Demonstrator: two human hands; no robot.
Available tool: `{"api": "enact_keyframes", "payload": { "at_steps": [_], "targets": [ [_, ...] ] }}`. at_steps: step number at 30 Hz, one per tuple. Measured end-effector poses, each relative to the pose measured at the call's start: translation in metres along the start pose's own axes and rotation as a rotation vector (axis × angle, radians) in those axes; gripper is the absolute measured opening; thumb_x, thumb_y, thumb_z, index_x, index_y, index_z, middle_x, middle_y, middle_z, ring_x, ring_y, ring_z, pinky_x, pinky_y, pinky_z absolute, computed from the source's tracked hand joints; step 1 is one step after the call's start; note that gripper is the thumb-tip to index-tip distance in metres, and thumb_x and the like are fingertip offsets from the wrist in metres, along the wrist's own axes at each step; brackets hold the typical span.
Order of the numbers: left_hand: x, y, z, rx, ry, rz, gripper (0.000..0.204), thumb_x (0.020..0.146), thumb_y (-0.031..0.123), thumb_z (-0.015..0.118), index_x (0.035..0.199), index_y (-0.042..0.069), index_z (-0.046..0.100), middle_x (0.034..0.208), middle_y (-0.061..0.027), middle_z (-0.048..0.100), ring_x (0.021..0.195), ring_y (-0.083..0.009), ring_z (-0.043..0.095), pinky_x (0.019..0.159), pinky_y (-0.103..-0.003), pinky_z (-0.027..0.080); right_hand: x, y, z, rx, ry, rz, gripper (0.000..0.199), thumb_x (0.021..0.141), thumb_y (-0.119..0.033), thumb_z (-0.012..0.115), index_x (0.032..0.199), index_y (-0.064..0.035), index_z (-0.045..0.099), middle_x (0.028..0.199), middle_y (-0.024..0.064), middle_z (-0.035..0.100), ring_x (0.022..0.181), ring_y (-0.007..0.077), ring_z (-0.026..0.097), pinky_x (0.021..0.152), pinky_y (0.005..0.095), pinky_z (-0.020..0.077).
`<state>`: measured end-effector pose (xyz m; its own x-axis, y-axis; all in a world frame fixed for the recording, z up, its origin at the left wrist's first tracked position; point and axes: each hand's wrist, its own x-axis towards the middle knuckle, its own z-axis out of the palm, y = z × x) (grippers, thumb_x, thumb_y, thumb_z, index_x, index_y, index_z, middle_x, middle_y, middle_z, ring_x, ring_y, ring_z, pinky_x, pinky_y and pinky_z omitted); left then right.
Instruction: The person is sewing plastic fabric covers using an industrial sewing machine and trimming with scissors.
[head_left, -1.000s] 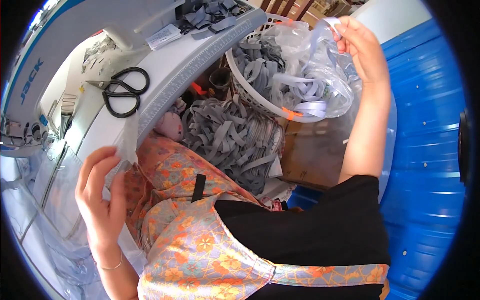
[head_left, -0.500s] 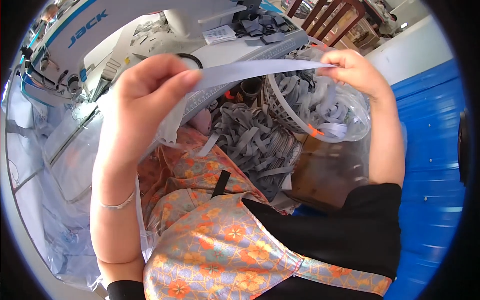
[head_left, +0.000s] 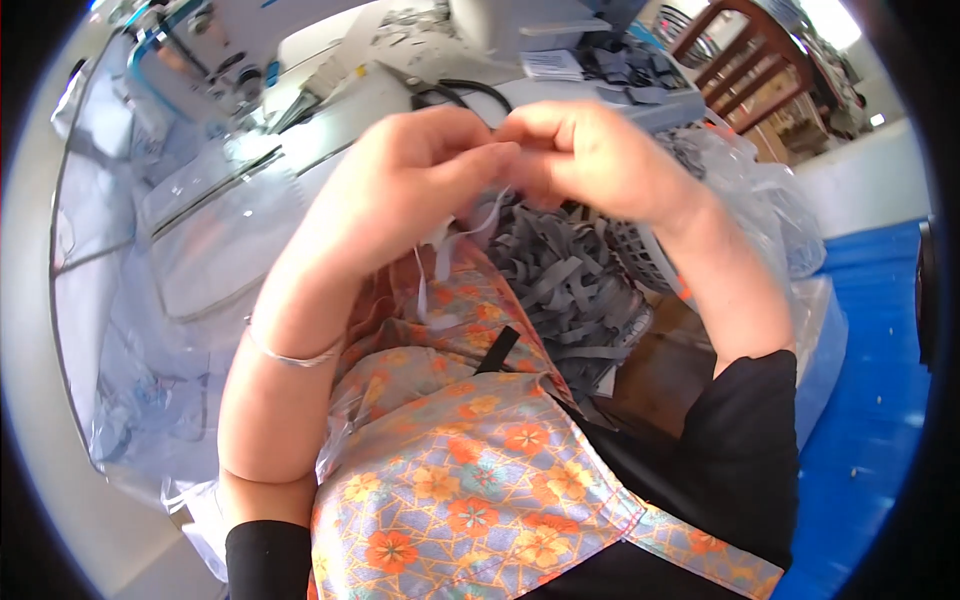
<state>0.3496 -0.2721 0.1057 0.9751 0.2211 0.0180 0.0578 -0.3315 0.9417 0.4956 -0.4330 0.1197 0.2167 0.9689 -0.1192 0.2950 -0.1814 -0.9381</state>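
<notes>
My left hand [head_left: 415, 175] and my right hand [head_left: 600, 165] meet in front of the sewing table, thumbs and fingers pinched together. Between them they hold a pale fabric strip [head_left: 443, 260], mostly hidden by the fingers. Its loose parts dangle in thin, slightly blurred curves below my left hand. Beneath the hands lies a heap of grey fabric strips [head_left: 565, 280], beside the floral apron [head_left: 480, 450] on my lap.
Black-handled scissors [head_left: 450, 92] lie on the table behind my hands. Grey fabric pieces [head_left: 630, 68] sit beside a white paper pad [head_left: 552, 65]. A plastic basket [head_left: 645, 258] and clear bag [head_left: 765, 215] are at right. A wooden chair [head_left: 745, 60] stands beyond.
My hands were wide apart with the strip stretched between them. They have come together, and the strip now hangs loose below. The view has shifted, moving the table rightward in the picture.
</notes>
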Motion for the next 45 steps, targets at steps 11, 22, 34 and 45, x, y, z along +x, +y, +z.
{"api": "enact_keyframes", "payload": {
  "at_steps": [11, 22, 34, 45],
  "targets": [
    [-0.047, -0.042, -0.029, -0.603, 0.205, 0.105, 0.028, 0.101, 0.026, 0.061, 0.097, -0.002, 0.066, 0.092, -0.0059, 0.068, 0.086, -0.0132, 0.062, 0.080, -0.027, 0.050, 0.066, -0.033, 0.041, 0.241, -0.270, -0.074, 0.030, 0.100, -0.034, 0.062, 0.085, -0.0077, 0.061, 0.072, 0.0008, 0.061, 0.051, 0.0020, 0.046, 0.048, 0.0173, 0.0341],
    [-0.067, -0.048, -0.031, -0.720, 0.115, -0.090, 0.035, 0.102, 0.035, 0.059, 0.110, 0.000, 0.064, 0.088, -0.0050, 0.066, 0.070, -0.0065, 0.052, 0.060, -0.023, 0.042, 0.064, -0.005, 0.054, 0.105, -0.115, -0.246, 0.009, 0.097, -0.006, 0.061, 0.100, 0.0004, 0.067, 0.086, -0.0015, 0.066, 0.081, 0.0063, 0.061, 0.077, 0.0243, 0.0519],
    [-0.095, -0.043, -0.017, 0.118, 0.447, 0.072, 0.011, 0.094, 0.007, 0.064, 0.100, 0.000, 0.069, 0.077, -0.0049, 0.066, 0.069, -0.0094, 0.061, 0.060, -0.025, 0.046, 0.050, 0.004, 0.061, 0.096, 0.010, -0.175, 0.022, 0.091, -0.003, 0.067, 0.113, -0.0022, 0.068, 0.099, 0.0048, 0.071, 0.085, 0.0143, 0.068, 0.079, 0.0286, 0.0560],
    [-0.248, -0.026, 0.005, -0.066, 0.371, -0.245, 0.003, 0.086, -0.004, 0.065, 0.088, -0.003, 0.067, 0.086, -0.0112, 0.066, 0.081, -0.0222, 0.063, 0.073, -0.033, 0.049, 0.050, 0.059, 0.106, -0.520, -0.335, -0.647, 0.028, 0.073, -0.015, 0.076, 0.099, -0.0059, 0.073, 0.090, 0.0126, 0.072, 0.086, 0.0336, 0.068, 0.079, 0.0423, 0.0549]
  ]
}}
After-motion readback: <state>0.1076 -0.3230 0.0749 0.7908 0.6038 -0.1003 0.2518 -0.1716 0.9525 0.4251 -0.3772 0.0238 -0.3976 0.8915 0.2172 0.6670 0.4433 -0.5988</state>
